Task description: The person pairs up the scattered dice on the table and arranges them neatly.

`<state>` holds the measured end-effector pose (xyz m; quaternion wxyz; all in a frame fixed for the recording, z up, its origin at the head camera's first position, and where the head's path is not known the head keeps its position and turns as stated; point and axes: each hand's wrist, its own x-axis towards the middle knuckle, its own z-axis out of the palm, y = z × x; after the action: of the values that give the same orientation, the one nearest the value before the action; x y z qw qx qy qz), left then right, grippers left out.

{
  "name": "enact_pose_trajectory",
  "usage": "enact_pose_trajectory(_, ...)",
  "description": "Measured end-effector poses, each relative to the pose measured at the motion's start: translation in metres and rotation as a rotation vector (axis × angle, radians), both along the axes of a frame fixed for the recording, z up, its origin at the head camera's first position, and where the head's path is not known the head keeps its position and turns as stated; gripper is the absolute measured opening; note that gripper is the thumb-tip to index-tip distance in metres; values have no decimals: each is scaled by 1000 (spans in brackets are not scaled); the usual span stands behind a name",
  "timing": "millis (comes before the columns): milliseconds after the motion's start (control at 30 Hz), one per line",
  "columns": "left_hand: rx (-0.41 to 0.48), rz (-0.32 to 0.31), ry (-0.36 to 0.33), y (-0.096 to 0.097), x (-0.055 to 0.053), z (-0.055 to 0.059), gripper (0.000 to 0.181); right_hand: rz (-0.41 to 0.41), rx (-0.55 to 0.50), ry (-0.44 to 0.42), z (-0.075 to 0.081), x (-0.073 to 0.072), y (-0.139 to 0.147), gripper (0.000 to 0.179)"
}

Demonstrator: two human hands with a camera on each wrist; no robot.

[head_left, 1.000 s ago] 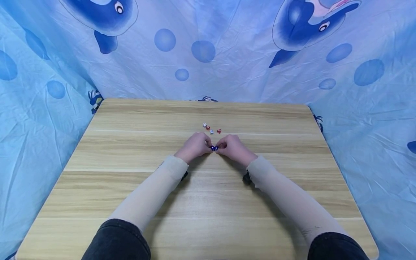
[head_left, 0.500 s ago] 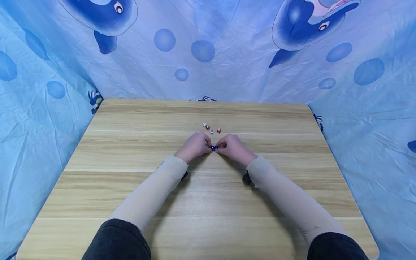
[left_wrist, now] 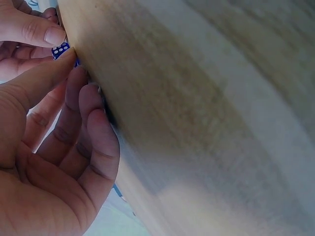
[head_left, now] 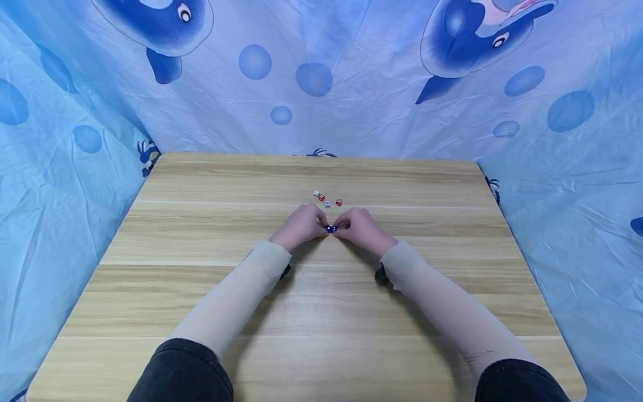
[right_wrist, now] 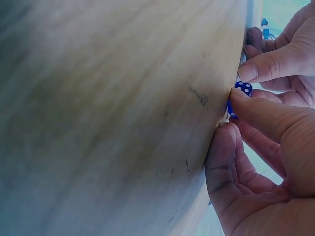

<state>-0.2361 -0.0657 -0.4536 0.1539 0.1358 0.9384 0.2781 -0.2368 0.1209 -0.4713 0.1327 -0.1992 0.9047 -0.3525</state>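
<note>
Two small blue dice with white pips sit side by side close over the wooden table (head_left: 321, 324). My left hand (head_left: 301, 226) pinches the left blue die (head_left: 329, 229) between thumb and fingers. From the other side, my right hand (head_left: 364, 230) pinches the right blue die (head_left: 335, 229) the same way. Both wrist views show the thumbs partly covering the dice. In the left wrist view a pipped face of a blue die (left_wrist: 60, 50) shows between the two thumbs. Just beyond the hands lie a white die (head_left: 327, 204) and a red die (head_left: 339, 202).
Farther back on the left, another white die (head_left: 316, 193) lies close against a second red die (head_left: 321, 197). A blue curtain (head_left: 351, 123) with dolphin prints hangs behind the table and along both sides.
</note>
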Motion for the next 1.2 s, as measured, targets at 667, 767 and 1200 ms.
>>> enact_pose_trajectory(667,19,20,-11,-16,-6,7,37,-14,21,-25,0,-1,1,16)
enact_pose_trajectory(767,30,48,7,-18,-8,10,38,-13,29,-23,1,0,1,17)
enact_pose_trajectory(1200,210,158,28,-12,-29,2,32,-16,38,-37,2,0,0,19)
